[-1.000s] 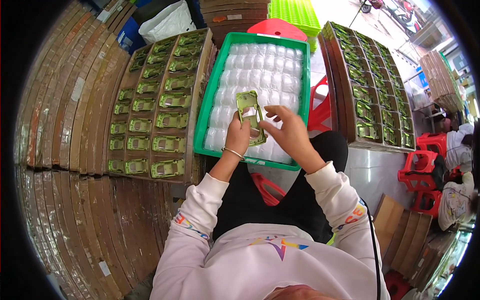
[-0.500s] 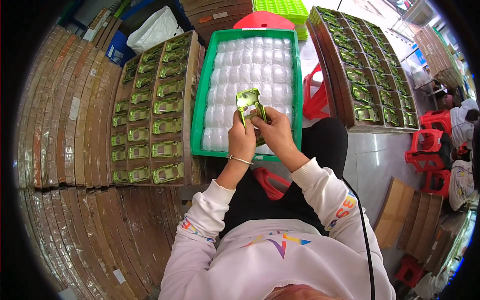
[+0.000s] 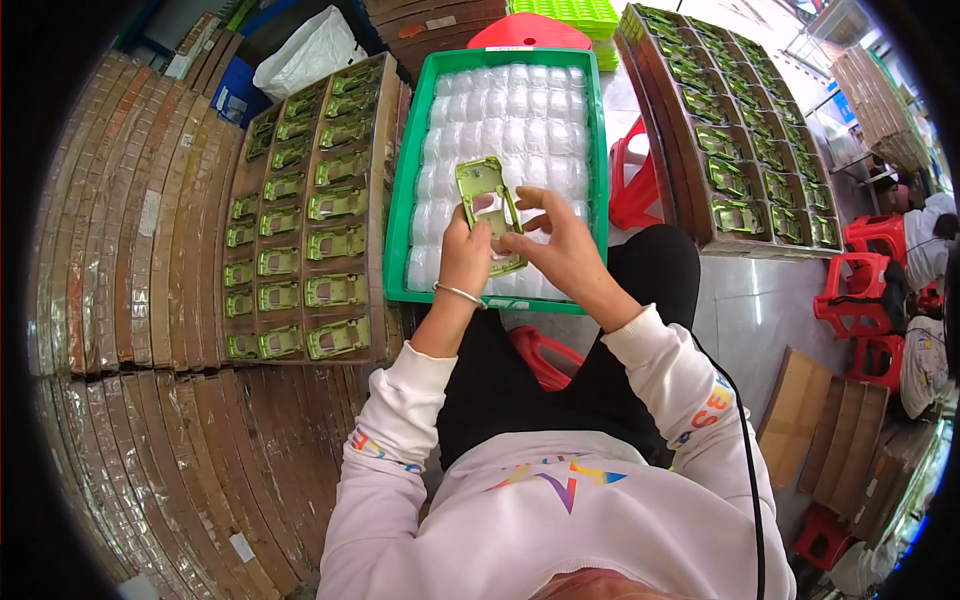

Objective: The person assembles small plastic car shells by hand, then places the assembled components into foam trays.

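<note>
A green toy car body shell is tilted up over the near part of a green crate, its hollow inside facing me. My left hand is closed around the shell's left edge, thumb on its inner side. To the right, my right hand has its fingers apart, with the thumb at or very near the shell's lower right part. Rows of white, translucent wrapped pieces fill the crate beneath both hands.
On the left, a compartmented cardboard tray holds many green car shells; another such tray stands at the right. Stacked cardboard lines the far left. A red stool sits beside the crate, and red stools stand farther right.
The shell has moved slightly left and turned so more of its inside shows. My right hand has loosened, its fingers spreading away from the shell's edge, while the left keeps hold.
</note>
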{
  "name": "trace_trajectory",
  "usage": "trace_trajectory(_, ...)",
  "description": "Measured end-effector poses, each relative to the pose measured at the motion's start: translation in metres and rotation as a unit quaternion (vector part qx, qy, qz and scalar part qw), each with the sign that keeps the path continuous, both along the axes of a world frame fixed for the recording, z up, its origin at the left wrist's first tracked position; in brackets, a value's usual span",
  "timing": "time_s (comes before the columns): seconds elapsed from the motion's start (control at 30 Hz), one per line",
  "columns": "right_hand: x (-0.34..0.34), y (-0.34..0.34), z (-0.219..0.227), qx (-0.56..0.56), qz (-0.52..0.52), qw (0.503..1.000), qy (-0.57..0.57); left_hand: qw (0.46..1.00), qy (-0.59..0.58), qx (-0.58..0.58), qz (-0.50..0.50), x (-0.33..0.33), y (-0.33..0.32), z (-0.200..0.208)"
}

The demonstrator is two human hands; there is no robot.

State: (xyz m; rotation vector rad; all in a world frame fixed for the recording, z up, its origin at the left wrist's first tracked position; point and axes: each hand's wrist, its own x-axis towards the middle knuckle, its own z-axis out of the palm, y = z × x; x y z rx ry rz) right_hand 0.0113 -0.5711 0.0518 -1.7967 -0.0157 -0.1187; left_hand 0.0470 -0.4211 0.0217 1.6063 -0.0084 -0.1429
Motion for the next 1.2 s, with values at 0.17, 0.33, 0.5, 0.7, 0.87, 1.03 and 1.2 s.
trace_trajectory(0.17,-0.01,-0.006,0.036,-0.331,0.017,0.932,-0.144,0.996,0.086,-0.002,-0.011,-0.002,-0.009,0.024)
trace_trajectory(0.33,-0.004,-0.001,0.044,-0.472,0.11,0.852,-0.198,0.997,0.001,0.073,-0.016,0.014,0.003,-0.016)
trace_trajectory(0.5,0.001,-0.007,0.034,-0.516,0.135,0.802,-0.269,0.996,0.042,0.075,-0.033,0.016,-0.004,-0.014)
trace_trajectory(0.7,-0.001,-0.012,0.029,-0.473,0.155,0.81,-0.31,0.999,0.025,0.025,-0.012,0.016,-0.006,-0.01)
trace_trajectory(0.87,-0.002,-0.011,0.02,-0.458,0.13,0.82,-0.318,1.0,0.015,-0.012,-0.01,0.013,-0.008,-0.004)
trace_trajectory(1.03,-0.001,-0.012,0.021,-0.422,0.133,0.845,-0.3,0.997,0.059,-0.044,0.009,0.005,-0.016,0.011)
trace_trajectory(1.2,0.001,-0.016,0.02,-0.444,0.14,0.82,-0.333,0.996,0.072,-0.044,-0.009,0.011,-0.015,-0.001)
